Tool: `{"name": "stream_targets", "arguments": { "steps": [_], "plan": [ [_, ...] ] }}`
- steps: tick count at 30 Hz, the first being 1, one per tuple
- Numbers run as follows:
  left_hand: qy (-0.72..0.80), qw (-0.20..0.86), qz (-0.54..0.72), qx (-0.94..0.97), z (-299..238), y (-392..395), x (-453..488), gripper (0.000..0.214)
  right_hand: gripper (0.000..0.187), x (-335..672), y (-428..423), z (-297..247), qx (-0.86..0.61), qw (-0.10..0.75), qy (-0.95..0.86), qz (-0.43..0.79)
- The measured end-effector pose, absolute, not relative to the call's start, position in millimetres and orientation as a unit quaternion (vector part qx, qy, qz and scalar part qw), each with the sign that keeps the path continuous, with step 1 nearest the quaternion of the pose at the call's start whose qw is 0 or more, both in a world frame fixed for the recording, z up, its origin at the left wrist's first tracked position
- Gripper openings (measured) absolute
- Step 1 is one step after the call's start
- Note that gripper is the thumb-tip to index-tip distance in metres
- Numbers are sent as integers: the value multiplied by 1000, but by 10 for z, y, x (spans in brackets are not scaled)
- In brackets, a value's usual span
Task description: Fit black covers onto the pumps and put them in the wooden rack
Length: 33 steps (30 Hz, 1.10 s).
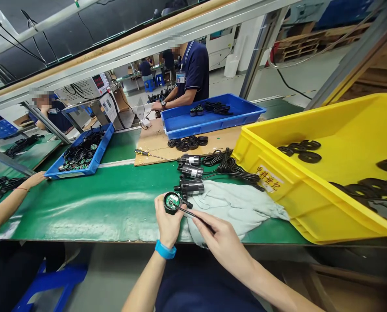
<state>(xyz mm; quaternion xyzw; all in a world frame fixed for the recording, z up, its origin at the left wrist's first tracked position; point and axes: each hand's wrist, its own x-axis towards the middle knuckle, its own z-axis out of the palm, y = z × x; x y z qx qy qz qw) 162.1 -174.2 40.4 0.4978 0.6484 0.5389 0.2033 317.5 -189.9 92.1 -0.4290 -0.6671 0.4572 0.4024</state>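
Note:
Upright in my left hand (167, 223) is a round black pump housing (172, 203), its open top baring a green circuit board. My right hand (221, 236) is closed around a slim dark tool (193, 213); its thin end reaches over the board, and I cannot make out its exact kind. Just beyond my hands lie several black cylindrical pumps (192, 187) with white labels. Their black cables (229, 167) are bundled to the right. A pale cloth (227, 201) lies crumpled beside and partly beneath my right hand.
At right stands a yellow bin (297, 212) holding black rings. Ahead, a blue tray (213, 123) sits beyond more black rings (188, 143) and a screwdriver (143, 152). A co-worker's hand (35, 180) touches another blue tray (104, 151) at left. Another person (193, 69) stands opposite.

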Motion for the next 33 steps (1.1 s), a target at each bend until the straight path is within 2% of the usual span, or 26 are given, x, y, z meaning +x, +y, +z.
{"name": "stream_targets", "arguments": {
  "steps": [2,5,11,15,19,23,27,30,33],
  "plan": [
    [622,186,522,553,535,-1779,1587,38,31,3306,-1907,1050,-443,417,-679,410],
    [583,205,502,605,759,-1803,1536,54,24,3522,-1968,1297,-457,436,-696,341],
    [418,396,406,710,987,-1532,1539,56,20,3851,-1972,1614,-468,438,-738,211],
    [331,519,326,718,793,-1221,1690,64,20,4015,-1773,1574,-511,379,-753,167],
    [294,576,273,712,559,-991,1807,70,15,4116,-1588,1463,-544,317,-757,176],
    [274,575,259,726,528,-958,1814,70,15,4138,-1512,1424,-548,296,-760,187],
    [294,496,305,758,564,-1055,1863,71,16,4118,-1468,1435,-535,260,-782,184],
    [336,457,333,753,543,-1106,1914,76,16,4099,-1423,1432,-538,245,-793,148],
    [343,475,328,741,518,-1115,1923,78,16,4096,-1376,1431,-548,221,-802,88]
  ]
}}
